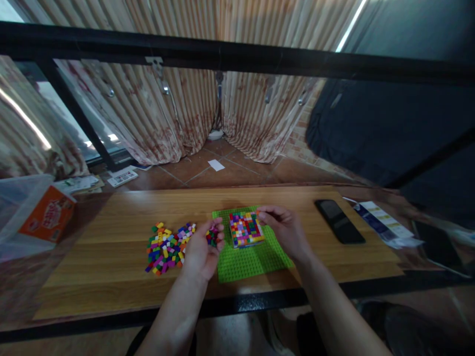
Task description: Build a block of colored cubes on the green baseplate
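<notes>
A green studded baseplate lies on the wooden table, bearing a square block built of many small multicoloured bricks. My right hand is at the block's far right corner, its thumb and forefinger pinching a small orange brick. Just left of the block, my left hand is cupped palm up, fingers curled around several loose toy bricks. Beside and partly behind that hand spreads a pile of loose bricks in mixed colours.
A black phone lies on the table to the right. Papers are beyond the right end. At far left stands a clear plastic bin with an orange label. A dark metal bar crosses ahead, before the curtains.
</notes>
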### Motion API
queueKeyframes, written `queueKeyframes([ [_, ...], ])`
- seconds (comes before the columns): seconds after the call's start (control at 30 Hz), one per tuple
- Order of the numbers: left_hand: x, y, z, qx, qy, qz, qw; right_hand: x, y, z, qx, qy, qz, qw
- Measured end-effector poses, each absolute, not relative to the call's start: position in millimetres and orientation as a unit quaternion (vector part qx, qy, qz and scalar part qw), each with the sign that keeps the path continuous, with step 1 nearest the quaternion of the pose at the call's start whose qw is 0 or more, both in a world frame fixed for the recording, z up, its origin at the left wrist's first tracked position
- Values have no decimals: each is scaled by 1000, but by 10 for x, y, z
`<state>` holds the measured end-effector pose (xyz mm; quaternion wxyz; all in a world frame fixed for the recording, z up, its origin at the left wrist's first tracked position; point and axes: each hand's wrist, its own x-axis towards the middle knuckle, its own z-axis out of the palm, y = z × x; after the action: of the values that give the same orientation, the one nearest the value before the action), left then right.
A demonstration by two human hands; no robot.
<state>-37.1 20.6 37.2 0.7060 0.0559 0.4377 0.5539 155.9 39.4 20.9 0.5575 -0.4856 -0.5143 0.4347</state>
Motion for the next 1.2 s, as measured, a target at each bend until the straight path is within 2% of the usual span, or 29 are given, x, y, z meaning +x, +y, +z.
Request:
queueKeyframes([
  [0.2,-270,254,354,64,467,542,695,1652,447,27,-500,-607,324,525],
  [0.43,-232,303,303,66,480,540,688,1444,496,-18,-515,-658,300,460],
  [0.6,-234,316,270,66,486,534,689,1380,589,-45,-517,-668,298,445],
  [0.87,-189,317,239,64,468,536,699,1315,718,-118,-510,-611,376,475],
  [1.2,-159,319,190,68,468,547,691,1322,765,-110,-529,-524,492,451],
])
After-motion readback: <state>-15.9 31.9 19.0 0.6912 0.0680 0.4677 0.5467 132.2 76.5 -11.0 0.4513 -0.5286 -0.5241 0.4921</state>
